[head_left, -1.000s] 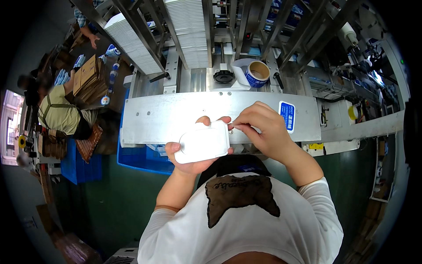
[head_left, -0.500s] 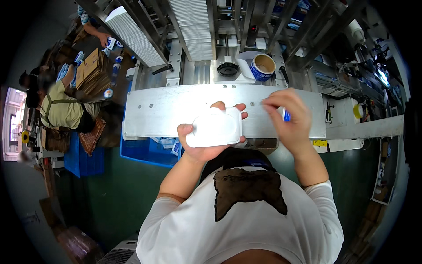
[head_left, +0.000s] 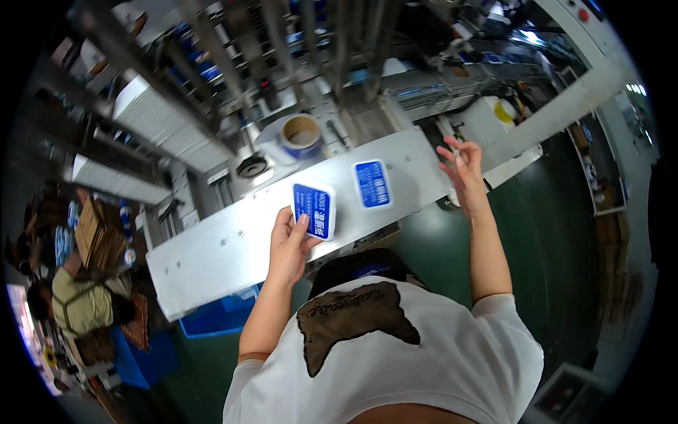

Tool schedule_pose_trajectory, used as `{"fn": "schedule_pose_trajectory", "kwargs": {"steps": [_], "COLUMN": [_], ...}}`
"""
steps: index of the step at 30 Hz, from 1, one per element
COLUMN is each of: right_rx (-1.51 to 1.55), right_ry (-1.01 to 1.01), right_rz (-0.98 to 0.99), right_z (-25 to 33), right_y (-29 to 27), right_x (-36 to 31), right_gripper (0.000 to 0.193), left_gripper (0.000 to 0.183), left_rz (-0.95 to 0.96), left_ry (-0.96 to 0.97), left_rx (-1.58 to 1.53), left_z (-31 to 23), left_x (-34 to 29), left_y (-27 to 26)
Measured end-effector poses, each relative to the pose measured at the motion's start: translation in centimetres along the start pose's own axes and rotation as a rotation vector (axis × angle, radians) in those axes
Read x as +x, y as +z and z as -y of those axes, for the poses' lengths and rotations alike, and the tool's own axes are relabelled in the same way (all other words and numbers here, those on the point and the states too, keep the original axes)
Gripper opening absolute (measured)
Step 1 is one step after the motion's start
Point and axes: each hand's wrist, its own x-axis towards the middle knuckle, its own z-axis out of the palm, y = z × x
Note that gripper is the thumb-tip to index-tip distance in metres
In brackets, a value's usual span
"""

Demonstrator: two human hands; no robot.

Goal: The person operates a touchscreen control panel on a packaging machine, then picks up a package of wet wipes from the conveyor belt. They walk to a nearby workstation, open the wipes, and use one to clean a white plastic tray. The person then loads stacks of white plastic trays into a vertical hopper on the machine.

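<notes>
Over the metal bench, the left hand grips a blue-labelled white lid (thumb on top); the right hand hangs open beyond the bench's end, empty.

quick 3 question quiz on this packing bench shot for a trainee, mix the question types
1. True or false: the left hand holds the blue-labelled white pack.
2. What lies flat on the metal shelf just right of that pack? A) scissors B) a blue label C) a cup
3. What does the right hand grip?

Key
1. True.
2. B.
3. Nothing that can be made out; its fingers are spread, raised past the shelf's right end. The tape roll sits apart behind the shelf.
</notes>
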Motion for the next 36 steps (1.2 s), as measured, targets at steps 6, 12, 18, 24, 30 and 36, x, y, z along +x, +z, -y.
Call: {"fn": "schedule_pose_trajectory", "kwargs": {"steps": [6, 12, 18, 24, 30, 36], "right_rx": [0.07, -0.256, -0.947, -1.501, -1.789, -1.923], "right_ry": [-0.049, -0.335, -0.734, -0.767, -0.548, -0.979], "right_rz": [-0.36, -0.947, -1.373, -1.321, -1.498, -1.265], "right_z": [0.3, 4.9, 17.4, 27.0, 25.6, 20.5], "right_y": [-9.5, -24.7, -42.4, -52.5, -59.5, -50.2], "right_x": [0.2, 6.6, 16.1, 19.2, 21.6, 17.2], "right_gripper": [0.04, 0.014, 0.055, 0.022, 0.033, 0.042], "left_gripper": [0.033, 0.056, 0.052, 0.058, 0.052, 0.052], "left_rz": [0.044, -0.066, -0.211, -0.394, -0.341, -0.408], "left_ry": [0.055, 0.19, 0.199, 0.149, 0.224, 0.212], "left_rx": [0.427, 0.416, 0.373, 0.348, 0.221, 0.233], "left_z": [3.7, 5.7, 7.4, 6.4, 6.0, 6.3], "left_x": [4.7, 6.4, 6.8, 5.0, 4.5, 4.5], "left_y": [4.0, 7.7, 7.5, 11.4, 12.2, 11.6]}}
